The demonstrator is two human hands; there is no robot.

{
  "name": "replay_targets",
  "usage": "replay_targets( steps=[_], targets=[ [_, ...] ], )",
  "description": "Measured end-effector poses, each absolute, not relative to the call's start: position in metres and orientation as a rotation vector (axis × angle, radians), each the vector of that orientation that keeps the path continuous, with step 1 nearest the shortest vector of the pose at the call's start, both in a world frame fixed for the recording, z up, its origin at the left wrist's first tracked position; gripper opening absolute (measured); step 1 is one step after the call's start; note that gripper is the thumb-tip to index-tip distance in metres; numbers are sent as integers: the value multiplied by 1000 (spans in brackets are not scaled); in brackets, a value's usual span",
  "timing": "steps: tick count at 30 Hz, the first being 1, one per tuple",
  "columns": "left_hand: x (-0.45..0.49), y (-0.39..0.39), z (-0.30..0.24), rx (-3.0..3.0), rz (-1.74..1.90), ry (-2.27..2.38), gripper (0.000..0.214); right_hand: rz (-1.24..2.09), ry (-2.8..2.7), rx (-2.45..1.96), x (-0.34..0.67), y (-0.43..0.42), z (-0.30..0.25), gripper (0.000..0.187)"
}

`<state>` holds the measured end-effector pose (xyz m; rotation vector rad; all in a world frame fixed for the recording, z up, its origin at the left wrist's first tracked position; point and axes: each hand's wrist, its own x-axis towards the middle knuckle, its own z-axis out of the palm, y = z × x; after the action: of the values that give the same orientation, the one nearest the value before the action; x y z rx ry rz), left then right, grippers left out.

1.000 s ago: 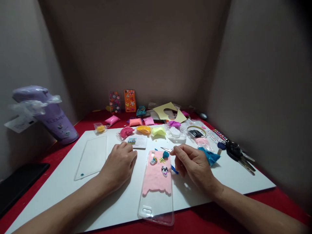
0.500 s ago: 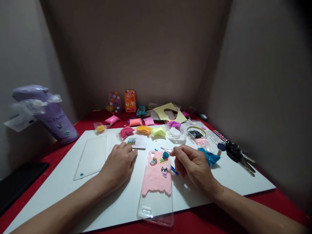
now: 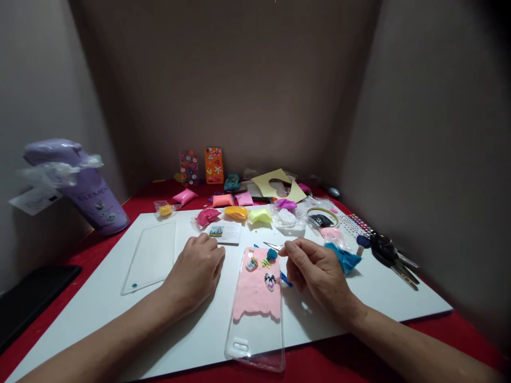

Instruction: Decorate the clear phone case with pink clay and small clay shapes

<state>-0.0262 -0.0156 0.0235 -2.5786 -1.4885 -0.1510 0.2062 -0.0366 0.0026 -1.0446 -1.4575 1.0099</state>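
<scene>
A clear phone case (image 3: 255,330) lies on the white board (image 3: 359,287), its upper part covered with pink clay (image 3: 255,292) and small clay figures (image 3: 266,266). My right hand (image 3: 315,271) is to the right of the case with its fingers pinched on a thin metal tool (image 3: 272,246) whose tip reaches the case's top corner. A blue stick (image 3: 285,278) lies under that hand. My left hand (image 3: 195,268) rests on the board left of the case with its fingers curled under; nothing shows in it.
A second clear case (image 3: 149,255) lies at the left. Bags of coloured clay (image 3: 239,211), a small card (image 3: 225,232), blue clay (image 3: 345,257), keys (image 3: 389,252), rhinestone stickers and decorated cases (image 3: 213,165) fill the back. A purple container (image 3: 85,189) stands at the left, a black object (image 3: 27,298) beside it.
My right hand has shifted slightly left and down toward the top of the case. The left hand has stayed put.
</scene>
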Motion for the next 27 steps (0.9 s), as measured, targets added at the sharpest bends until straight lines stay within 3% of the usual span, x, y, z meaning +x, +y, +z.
replay_targets(
  steps=[15, 27],
  targets=[
    [-27, -16, 23, -2556, -198, -1485, 25, 1005, -1479, -1050, 207, -39, 2, 31],
    [-37, -7, 16, -2575, -697, -1781, 14, 990, -1495, -1058, 208, -37, -1, 30]
  ],
)
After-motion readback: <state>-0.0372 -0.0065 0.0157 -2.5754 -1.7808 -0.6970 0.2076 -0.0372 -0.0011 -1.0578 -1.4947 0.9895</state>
